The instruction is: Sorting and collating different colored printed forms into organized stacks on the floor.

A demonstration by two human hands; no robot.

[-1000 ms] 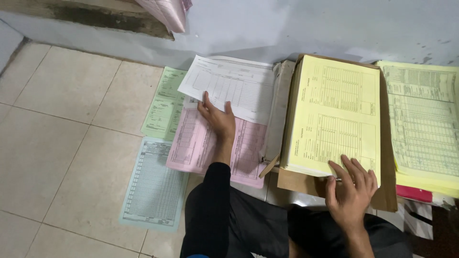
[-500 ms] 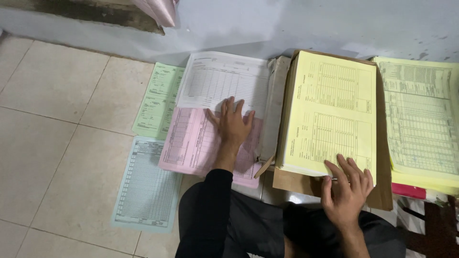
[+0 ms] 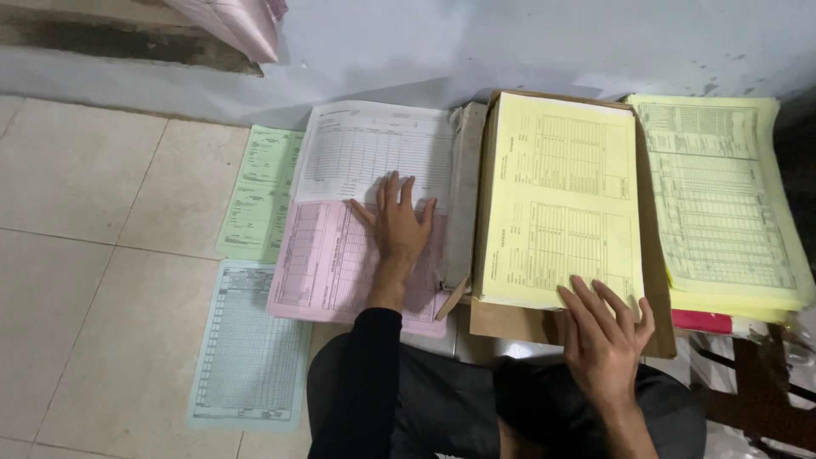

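My left hand (image 3: 399, 223) lies flat, fingers spread, across the seam between a white printed form (image 3: 365, 149) and a pink form (image 3: 327, 259) on the tiled floor. My right hand (image 3: 602, 336) rests with fingers spread on the near edge of a yellow stack of forms (image 3: 557, 191), which sits on a brown cardboard sheet (image 3: 650, 331). Neither hand grips anything. My dark sleeve and lap fill the bottom centre.
A green form (image 3: 259, 191) and a pale blue form (image 3: 246, 348) lie to the left on the floor tiles. A second yellow stack (image 3: 722, 200) sits at the right over a red folder edge (image 3: 701, 321). A grey wall runs along the back.
My left hand slid right and forward from the pink form's left part onto the white and pink seam. The view shifted slightly. My right hand stayed on the yellow stack.
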